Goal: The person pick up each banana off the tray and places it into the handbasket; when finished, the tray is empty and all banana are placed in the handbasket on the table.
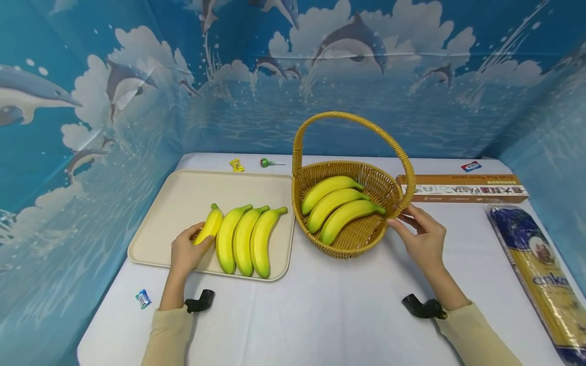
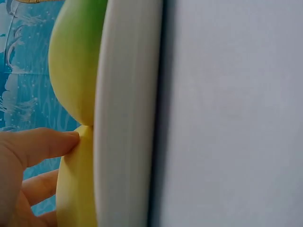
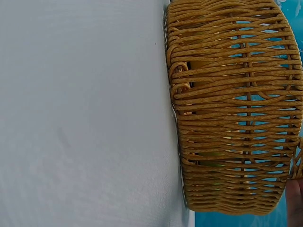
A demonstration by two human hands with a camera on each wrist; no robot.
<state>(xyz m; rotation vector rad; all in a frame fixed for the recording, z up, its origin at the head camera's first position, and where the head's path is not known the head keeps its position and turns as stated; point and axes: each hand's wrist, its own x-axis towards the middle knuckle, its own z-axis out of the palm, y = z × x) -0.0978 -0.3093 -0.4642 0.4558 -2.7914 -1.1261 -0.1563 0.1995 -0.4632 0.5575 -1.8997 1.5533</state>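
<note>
On the beige tray (image 1: 165, 218), my left hand (image 1: 184, 251) grips the leftmost banana (image 1: 211, 223), thumb on its near side and fingers on the far side. Three more bananas (image 1: 244, 241) lie side by side to its right. In the left wrist view, the thumb (image 2: 52, 142) presses on the gripped banana (image 2: 78, 179), behind the tray rim (image 2: 125, 118). My right hand (image 1: 423, 239) holds the rim of the wicker basket (image 1: 350, 251) near the handle's right foot. Three bananas (image 1: 339, 203) lie inside it. Only fingertips (image 3: 294, 198) show in the right wrist view.
A brown pasta box (image 1: 462, 189) and a bag of spaghetti (image 1: 535, 269) lie at the right. Behind the tray are a yellow candy (image 1: 236, 164) and a lollipop (image 1: 265, 162). A red candy (image 1: 471, 166) lies back right, a blue one (image 1: 143, 299) front left.
</note>
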